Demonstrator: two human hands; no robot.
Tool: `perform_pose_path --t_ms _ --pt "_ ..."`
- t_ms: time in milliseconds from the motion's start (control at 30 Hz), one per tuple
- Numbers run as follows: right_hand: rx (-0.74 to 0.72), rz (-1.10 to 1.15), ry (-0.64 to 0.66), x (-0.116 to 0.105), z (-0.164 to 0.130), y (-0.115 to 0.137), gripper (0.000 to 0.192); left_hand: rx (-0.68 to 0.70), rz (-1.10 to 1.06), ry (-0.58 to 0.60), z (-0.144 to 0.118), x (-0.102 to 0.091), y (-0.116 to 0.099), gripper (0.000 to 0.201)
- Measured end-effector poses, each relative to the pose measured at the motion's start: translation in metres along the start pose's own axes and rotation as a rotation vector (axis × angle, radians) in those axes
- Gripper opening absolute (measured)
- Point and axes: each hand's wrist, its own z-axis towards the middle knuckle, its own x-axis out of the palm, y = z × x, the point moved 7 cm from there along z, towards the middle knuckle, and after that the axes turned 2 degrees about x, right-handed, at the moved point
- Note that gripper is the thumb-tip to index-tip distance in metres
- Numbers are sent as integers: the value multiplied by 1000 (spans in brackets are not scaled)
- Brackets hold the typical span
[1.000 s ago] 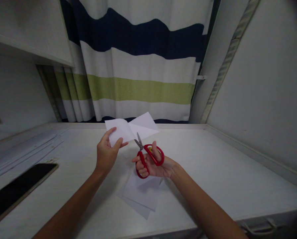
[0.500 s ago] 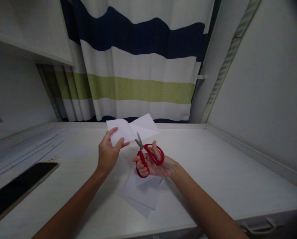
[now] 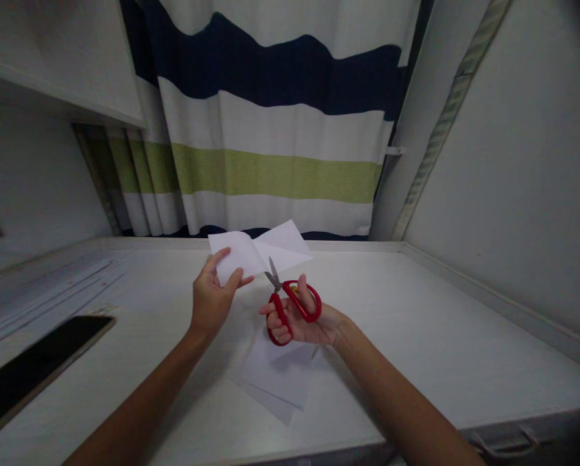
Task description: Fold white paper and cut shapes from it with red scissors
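My left hand point(image 3: 211, 301) pinches the left part of a white sheet of paper point(image 3: 258, 250) and holds it up above the white desk point(image 3: 416, 323). Red-handled scissors point(image 3: 290, 304) are in my right hand point(image 3: 304, 321), thumb and fingers through the loops. The short metal blades point up into the lower edge of the sheet, at a slit that splits it into a left and a right flap. More white sheets point(image 3: 278, 378) lie flat on the desk under my right hand.
A dark phone or tablet point(image 3: 32, 369) lies on the desk at the left. A striped curtain point(image 3: 270, 129) hangs behind the desk. A white wall point(image 3: 513, 162) rises at the right, a shelf point(image 3: 52, 65) overhangs at upper left. A drawer handle point(image 3: 508, 446) shows at the front right.
Almost nothing differs. My hands, the sheet and the scissors have shifted very slightly; the blades stay at the slit in the paper.
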Motion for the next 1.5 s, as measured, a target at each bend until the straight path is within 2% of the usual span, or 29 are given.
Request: perform_pose_path --t_ms 1500 --pt "-22 -22 -9 -2 -1 2 75 -34 66 -7 1 -3 -1 47"
